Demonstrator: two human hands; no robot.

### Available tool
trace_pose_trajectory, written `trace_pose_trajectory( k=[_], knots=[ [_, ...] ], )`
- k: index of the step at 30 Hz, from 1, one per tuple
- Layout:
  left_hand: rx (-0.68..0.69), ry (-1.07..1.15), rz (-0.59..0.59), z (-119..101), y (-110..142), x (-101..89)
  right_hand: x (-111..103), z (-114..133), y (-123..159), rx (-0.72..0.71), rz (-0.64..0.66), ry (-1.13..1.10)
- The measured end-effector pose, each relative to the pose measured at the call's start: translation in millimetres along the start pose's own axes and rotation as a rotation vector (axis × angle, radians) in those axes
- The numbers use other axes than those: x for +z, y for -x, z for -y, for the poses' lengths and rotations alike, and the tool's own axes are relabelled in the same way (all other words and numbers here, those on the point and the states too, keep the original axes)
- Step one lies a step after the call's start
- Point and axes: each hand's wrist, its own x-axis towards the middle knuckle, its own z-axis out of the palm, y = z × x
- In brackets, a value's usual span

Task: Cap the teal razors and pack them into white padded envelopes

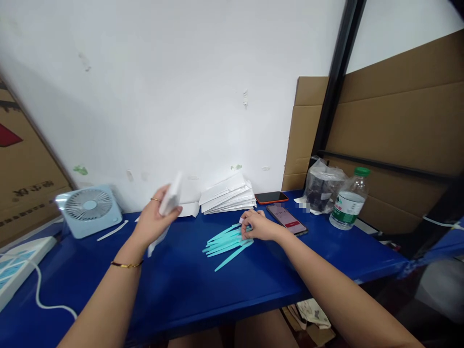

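Observation:
My left hand [154, 217] is raised over the left part of the blue table [188, 295], its fingers closed on a white paper packet [171, 195] that is blurred by motion. A pile of slim teal plastic sticks [224, 243] lies fanned out on the table, their narrow ends toward the left. At the pile's right end is my right hand [256, 225], with thumb and fingertips pinched on the end of one teal stick; the fingers partly hide it. Behind the pile, a stack of flat white packets [228, 193] leans near the wall.
A light blue fan [90, 210] and a white power strip [25, 263] with a cable are on the left. To the right lie a lit phone [287, 220] and a dark orange-edged phone [271, 197], beside a bagged dark container [321, 188] and a water bottle [348, 203]. Cardboard [398, 121] stands behind.

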Motion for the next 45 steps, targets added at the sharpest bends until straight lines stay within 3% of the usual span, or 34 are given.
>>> trace_pose_trajectory(
  k=[3, 6, 9, 12, 15, 19, 22, 28, 31, 34, 40, 45],
  knots=[
    [-0.004, -0.365, 0.411, 28, 15, 7.1, -1, -13, -1, -0.018, 0.014, 0.019],
    [-0.090, -0.620, 0.629, 54, 28, 16.5, 1, -25, -12, -0.055, -0.021, -0.062],
    [-0.146, -0.578, 0.782, 64, 31, 24.0, 8, -36, -28, -0.099, -0.030, -0.107],
    [-0.142, -0.359, 0.745, 54, 23, 38.6, 18, -44, -39, -0.073, -0.014, -0.121],
    [-0.084, -0.200, 0.698, 35, 14, 66.8, 26, -47, -41, -0.027, 0.010, -0.159],
    [0.078, -0.233, 0.770, 18, 10, 108.9, 28, -46, -35, 0.000, -0.005, -0.210],
    [0.114, -0.290, 0.805, 16, 11, 126.7, 26, -43, -34, 0.054, -0.031, -0.252],
    [0.176, -0.460, 0.673, 29, 6, 131.1, 20, -48, -35, 0.115, -0.075, -0.244],
    [0.121, -0.426, 0.665, 36, 4, 128.9, 15, -51, -30, 0.126, -0.080, -0.232],
    [0.090, -0.326, 0.641, 35, 7, 125.8, 10, -49, -25, 0.048, -0.098, -0.255],
    [0.152, -0.208, 0.811, 22, 17, 124.6, 12, -38, -23, 0.000, 0.075, -0.274],
    [0.124, -0.249, 0.789, 22, 18, 130.8, 15, -37, -24, -0.012, 0.080, -0.291]
  ],
)
